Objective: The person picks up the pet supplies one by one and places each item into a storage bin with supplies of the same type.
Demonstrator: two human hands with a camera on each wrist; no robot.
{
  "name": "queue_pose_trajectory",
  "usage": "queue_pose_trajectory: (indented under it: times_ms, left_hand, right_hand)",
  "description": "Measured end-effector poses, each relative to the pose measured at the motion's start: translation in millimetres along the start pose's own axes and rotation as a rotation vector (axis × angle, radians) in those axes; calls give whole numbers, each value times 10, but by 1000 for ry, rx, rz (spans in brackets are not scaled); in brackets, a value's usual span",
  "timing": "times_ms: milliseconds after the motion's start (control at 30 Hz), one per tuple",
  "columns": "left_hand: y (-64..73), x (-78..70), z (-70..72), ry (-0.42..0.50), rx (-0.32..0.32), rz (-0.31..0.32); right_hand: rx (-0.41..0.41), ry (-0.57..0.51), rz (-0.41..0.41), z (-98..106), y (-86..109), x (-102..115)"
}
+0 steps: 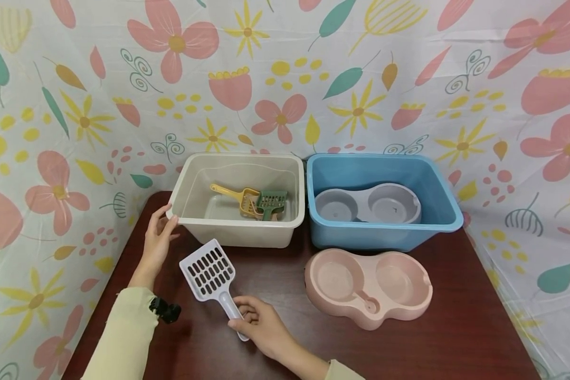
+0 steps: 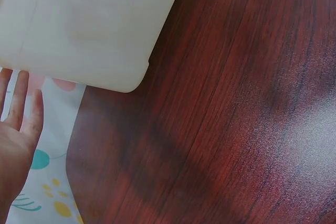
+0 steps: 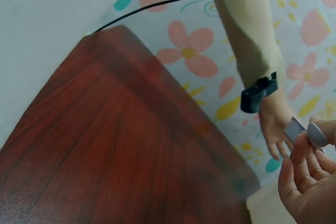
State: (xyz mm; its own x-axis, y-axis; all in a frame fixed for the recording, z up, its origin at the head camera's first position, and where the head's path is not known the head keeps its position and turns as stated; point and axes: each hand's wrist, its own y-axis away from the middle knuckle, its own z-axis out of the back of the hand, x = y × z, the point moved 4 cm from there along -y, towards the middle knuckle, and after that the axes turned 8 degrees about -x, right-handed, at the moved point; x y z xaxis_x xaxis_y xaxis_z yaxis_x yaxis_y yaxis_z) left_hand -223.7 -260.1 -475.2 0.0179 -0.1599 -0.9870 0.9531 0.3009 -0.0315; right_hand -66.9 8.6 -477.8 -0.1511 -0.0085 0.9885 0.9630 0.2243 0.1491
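A pale lavender cat litter scoop [image 1: 226,301] with a slotted head is held by its handle in my right hand [image 1: 268,330], above the table in the head view. The handle's end [image 3: 316,135] shows between thumb and fingers in the right wrist view. My left hand [image 1: 155,245] touches the front left corner of a beige litter tub [image 1: 237,235], thumb at the front rim and fingers along the left side. In the left wrist view, the visible fingers [image 2: 19,98] are straight against it. Inside the tub lie a yellow scoop [image 1: 227,191] and a green scoop [image 1: 274,210], overlapping a partly hidden tan piece.
To the right of the beige tub stands a blue tub [image 1: 380,239] holding a grey double pet bowl [image 1: 359,200]. A pink double bowl [image 1: 371,269] sits in front of it on the dark red wooden table [image 1: 285,279]. Flowered cloth [image 1: 285,68] hangs behind and beside the table.
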Motion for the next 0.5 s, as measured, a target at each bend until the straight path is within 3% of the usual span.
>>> queue_pose_trajectory:
  times_ms: [233,500]
  left_hand:
    - [129,-239,-15,21,-1,-7]
    - [157,-265,-26,4,10,-6]
  right_hand:
    - [5,4,41,56,40,162]
    - [15,5,96,135,28,306]
